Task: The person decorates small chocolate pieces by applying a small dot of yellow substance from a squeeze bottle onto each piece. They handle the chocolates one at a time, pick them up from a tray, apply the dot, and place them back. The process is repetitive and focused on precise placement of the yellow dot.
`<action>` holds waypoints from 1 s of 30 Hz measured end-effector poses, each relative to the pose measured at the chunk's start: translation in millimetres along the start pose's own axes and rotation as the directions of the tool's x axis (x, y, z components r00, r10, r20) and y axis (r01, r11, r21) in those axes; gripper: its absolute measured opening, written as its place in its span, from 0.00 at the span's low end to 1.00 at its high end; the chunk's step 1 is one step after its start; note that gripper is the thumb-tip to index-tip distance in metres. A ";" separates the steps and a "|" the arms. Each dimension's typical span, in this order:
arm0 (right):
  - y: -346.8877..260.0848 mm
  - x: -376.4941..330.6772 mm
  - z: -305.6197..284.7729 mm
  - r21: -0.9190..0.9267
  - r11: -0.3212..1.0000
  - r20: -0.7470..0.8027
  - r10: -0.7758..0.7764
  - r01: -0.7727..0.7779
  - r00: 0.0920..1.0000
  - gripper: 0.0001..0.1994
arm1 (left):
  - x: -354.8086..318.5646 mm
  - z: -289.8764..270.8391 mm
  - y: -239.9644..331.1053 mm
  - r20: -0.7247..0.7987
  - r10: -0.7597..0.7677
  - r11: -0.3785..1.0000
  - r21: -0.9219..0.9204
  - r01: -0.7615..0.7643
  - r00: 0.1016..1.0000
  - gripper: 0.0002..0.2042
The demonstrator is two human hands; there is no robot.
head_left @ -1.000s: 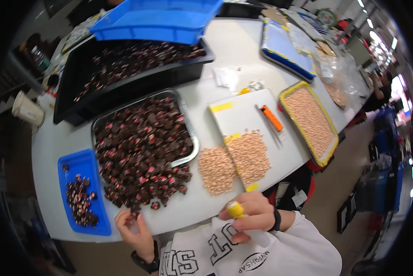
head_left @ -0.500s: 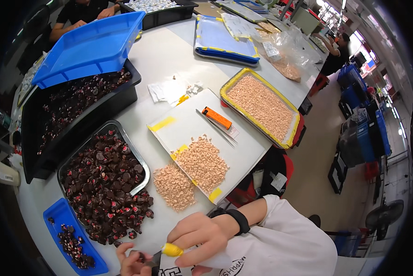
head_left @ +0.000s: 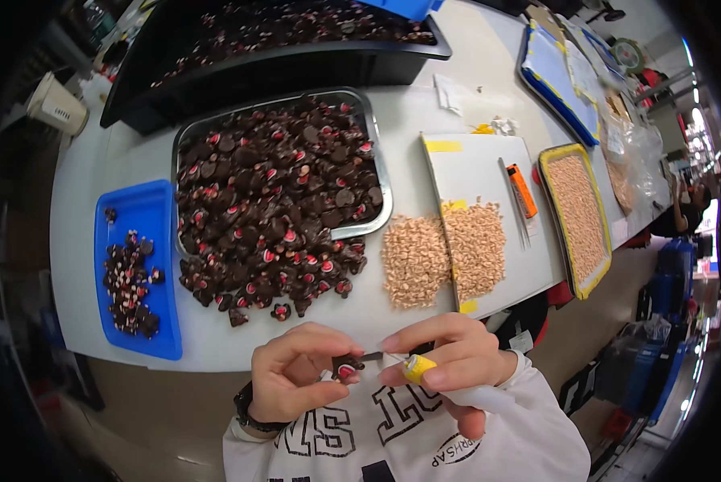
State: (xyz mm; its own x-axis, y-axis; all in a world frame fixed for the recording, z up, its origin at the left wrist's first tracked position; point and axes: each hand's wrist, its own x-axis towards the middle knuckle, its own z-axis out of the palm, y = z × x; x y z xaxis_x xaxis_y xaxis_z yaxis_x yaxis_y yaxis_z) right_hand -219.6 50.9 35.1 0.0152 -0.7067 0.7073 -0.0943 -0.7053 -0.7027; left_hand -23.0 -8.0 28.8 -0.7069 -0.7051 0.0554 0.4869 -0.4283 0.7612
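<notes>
My left hand [head_left: 303, 371] pinches a small dark brown figure [head_left: 348, 368] with a red and white spot between thumb and fingertips. Facing it, my right hand [head_left: 449, 361] is closed around a white squeeze bottle [head_left: 481, 398] with a yellow-wrapped neck. The bottle's thin tip points toward the figure; whether they touch, I cannot tell. Just beyond my hands, a heap of similar dark figures [head_left: 272, 193] fills a metal tray [head_left: 383, 193] and spills over its near side. Small peach-coloured pieces [head_left: 415, 261] lie piled to the right, partly on a white board [head_left: 497, 161].
A blue tray [head_left: 169, 321] with some dark pieces stands at the left. Behind the metal tray is a large black bin [head_left: 312, 68]. Tweezers [head_left: 515, 201] and an orange box [head_left: 523, 191] lie on the board. A yellow-edged tray [head_left: 577, 217] of peach pieces sits further right.
My view has swung, so the table's things appear shifted and turned. Both hands have come up to the middle, and the figure in my left hand now shows clearly.
</notes>
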 end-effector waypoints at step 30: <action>-4.0 2.7 6.6 0.154 0.976 0.041 0.149 -0.154 0.988 0.25 | -4.5 -5.4 -4.9 0.029 -0.023 0.999 -0.036 0.024 0.999 0.21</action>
State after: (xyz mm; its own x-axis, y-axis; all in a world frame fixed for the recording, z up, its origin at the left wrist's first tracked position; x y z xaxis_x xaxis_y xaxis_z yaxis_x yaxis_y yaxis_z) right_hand -212.7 51.5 39.3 0.0415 -0.8058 0.5908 0.0587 -0.5883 -0.8065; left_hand -19.4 -5.8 21.4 -0.7327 -0.6782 0.0569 0.4880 -0.4652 0.7386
